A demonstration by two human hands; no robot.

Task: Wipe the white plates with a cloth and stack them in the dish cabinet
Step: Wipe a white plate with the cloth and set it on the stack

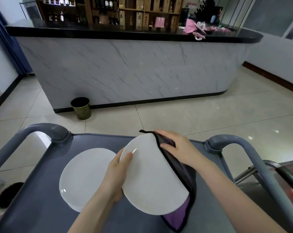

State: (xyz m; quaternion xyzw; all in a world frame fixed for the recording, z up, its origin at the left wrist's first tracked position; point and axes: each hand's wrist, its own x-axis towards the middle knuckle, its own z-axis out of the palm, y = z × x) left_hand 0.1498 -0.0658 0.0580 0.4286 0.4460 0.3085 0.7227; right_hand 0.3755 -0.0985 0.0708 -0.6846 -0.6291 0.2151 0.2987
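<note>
The person shows only as two bare arms. The left forearm (92, 207) is slim and smooth and narrows toward the wrist. It ends in the bare left hand (116, 175), which has a rounded thumb (128, 156). The right forearm (234, 195) looks broader near the lower edge of the wide-angle view. It tapers to the bare right hand (177, 148), which has long, slender fingers (161, 132) and faintly marked knuckles. The nails are too small to make out. The upper arms lie outside the view.

Glossy white plate (152, 175); soft dark cloth (184, 179); matt grey plastic cart (41, 207); marble-look counter (125, 68).
</note>
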